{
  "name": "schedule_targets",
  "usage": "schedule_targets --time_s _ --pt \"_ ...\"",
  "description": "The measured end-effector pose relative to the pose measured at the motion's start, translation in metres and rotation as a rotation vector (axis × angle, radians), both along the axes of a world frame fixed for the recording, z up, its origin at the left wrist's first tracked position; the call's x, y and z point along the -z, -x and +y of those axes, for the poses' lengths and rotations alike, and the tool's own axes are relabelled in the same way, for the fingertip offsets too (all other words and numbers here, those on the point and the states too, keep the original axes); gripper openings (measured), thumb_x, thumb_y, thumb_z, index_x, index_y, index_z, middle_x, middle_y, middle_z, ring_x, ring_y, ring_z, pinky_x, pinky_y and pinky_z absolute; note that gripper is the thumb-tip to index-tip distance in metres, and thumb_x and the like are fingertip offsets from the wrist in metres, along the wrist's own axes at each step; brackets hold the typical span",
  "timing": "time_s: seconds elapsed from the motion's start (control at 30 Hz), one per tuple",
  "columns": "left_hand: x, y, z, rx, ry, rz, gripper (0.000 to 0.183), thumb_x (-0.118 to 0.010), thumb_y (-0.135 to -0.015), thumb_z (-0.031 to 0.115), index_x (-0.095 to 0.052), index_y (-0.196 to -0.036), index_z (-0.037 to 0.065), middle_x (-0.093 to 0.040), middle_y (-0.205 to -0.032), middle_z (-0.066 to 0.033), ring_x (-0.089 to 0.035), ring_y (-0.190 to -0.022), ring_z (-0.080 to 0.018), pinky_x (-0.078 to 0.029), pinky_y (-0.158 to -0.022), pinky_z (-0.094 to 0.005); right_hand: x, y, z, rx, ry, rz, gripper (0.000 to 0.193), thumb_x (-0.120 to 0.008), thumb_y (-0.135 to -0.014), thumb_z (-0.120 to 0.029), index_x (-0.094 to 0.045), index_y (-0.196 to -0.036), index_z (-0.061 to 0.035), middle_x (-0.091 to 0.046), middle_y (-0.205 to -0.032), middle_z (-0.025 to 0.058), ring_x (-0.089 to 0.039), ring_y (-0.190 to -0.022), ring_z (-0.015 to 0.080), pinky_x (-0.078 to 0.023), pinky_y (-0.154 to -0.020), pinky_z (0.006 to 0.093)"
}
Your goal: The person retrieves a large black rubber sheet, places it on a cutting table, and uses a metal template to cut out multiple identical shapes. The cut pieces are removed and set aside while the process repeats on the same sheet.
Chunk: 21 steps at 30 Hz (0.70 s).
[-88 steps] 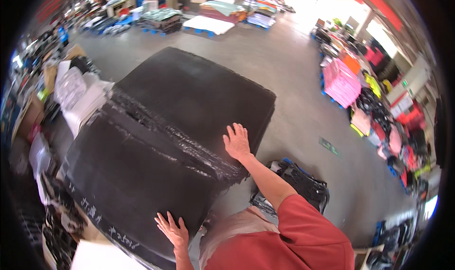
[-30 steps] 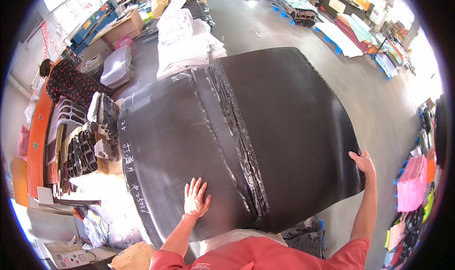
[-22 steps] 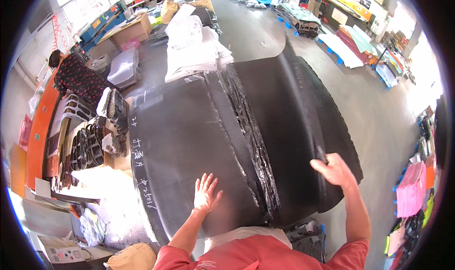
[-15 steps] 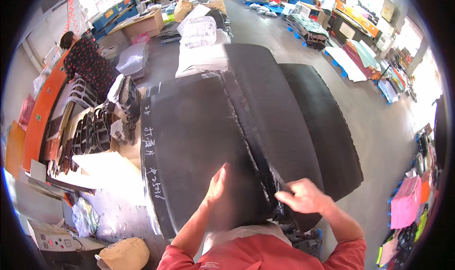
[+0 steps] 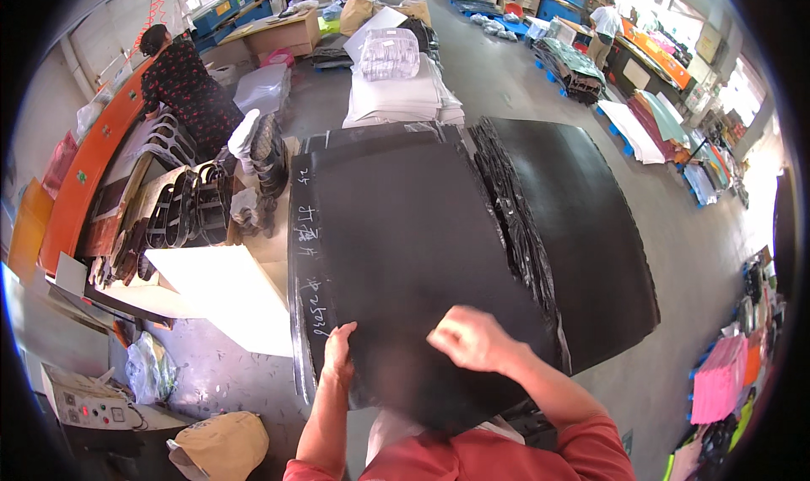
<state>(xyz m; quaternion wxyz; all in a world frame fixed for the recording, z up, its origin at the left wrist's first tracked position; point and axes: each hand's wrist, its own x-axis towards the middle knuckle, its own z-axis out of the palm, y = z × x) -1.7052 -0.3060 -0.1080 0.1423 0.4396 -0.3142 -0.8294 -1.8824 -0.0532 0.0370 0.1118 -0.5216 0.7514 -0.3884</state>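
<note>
A large black sheet (image 5: 405,219) lies on top of a stack in front of me, its near end blurred and close to my body. White handwriting runs along the stack's left margin. My left hand (image 5: 339,354) is closed at the sheet's near left edge, the thumb upward and the fingertips partly hidden. Above the near right part of the sheet is my right hand (image 5: 474,339), its fingers curled into a fist. Whatever may be in that fist is hidden. On the right lies a second stack of black sheets (image 5: 591,236), with ragged, wrinkled edges (image 5: 515,215) between the two.
White sheets (image 5: 392,97) are piled beyond the stack, a clear plastic bundle (image 5: 390,53) on top. At left, a pale board (image 5: 224,291) juts beside dark cutting frames (image 5: 181,207). A person in a patterned top (image 5: 190,89) stands at an orange machine (image 5: 84,194).
The arched black flap on the right is no longer raised, baring the right stack. My right hand has moved left, off the ragged edge; my left hand has moved to the sheet's left edge.
</note>
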Motion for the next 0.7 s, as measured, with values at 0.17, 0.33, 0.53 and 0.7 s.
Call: schedule_targets --time_s 0.17,0.33,0.53,0.7 --pt "-0.032 -0.024 -0.028 0.066 0.223 -0.138 0.028 -0.071 -0.099 0.02 -0.07 -0.118 -0.001 -0.076 -0.103 -0.0111 -0.075 -0.088 -0.024 -0.062 -0.077 -0.036 0.091 0.087 0.036 0.683 -0.087 0.238 0.024 -0.074 -0.1 -0.021 -0.071 -0.114 -0.0026 -0.068 -0.117 0.0221 -0.066 -0.112 0.0411 -0.054 -0.098 0.0498" --pt "-0.063 -0.042 -0.024 0.001 0.115 -0.081 0.028 -0.072 -0.099 0.017 -0.07 -0.122 0.001 -0.076 -0.104 -0.0104 -0.075 -0.089 -0.0233 -0.062 -0.076 -0.0352 0.187 0.092 0.064 0.777 -0.635 -0.002 0.08 -0.079 -0.094 -0.045 -0.057 -0.147 0.0098 -0.058 -0.142 0.026 -0.051 -0.137 0.046 -0.044 -0.119 0.0511" --pt "-0.111 -0.055 0.021 -0.092 0.126 0.002 0.028 -0.069 -0.101 0.011 -0.07 -0.128 0.003 -0.077 -0.108 -0.0102 -0.076 -0.091 -0.025 -0.064 -0.079 -0.0378 0.203 0.078 0.064 0.744 -0.467 0.117 0.078 -0.082 -0.09 -0.044 -0.058 -0.143 0.0089 -0.051 -0.148 0.0243 -0.045 -0.139 0.0451 -0.042 -0.118 0.0549" --pt "-0.154 -0.065 0.057 -0.126 0.229 -0.014 0.03 -0.068 -0.1 0.01 -0.071 -0.128 0.003 -0.078 -0.11 -0.01 -0.076 -0.095 -0.024 -0.063 -0.083 -0.0371 0.2 0.087 0.059 0.715 -0.366 0.065 0.079 -0.082 -0.091 -0.048 -0.061 -0.142 0.0076 -0.054 -0.147 0.0226 -0.047 -0.138 0.044 -0.042 -0.118 0.0547"
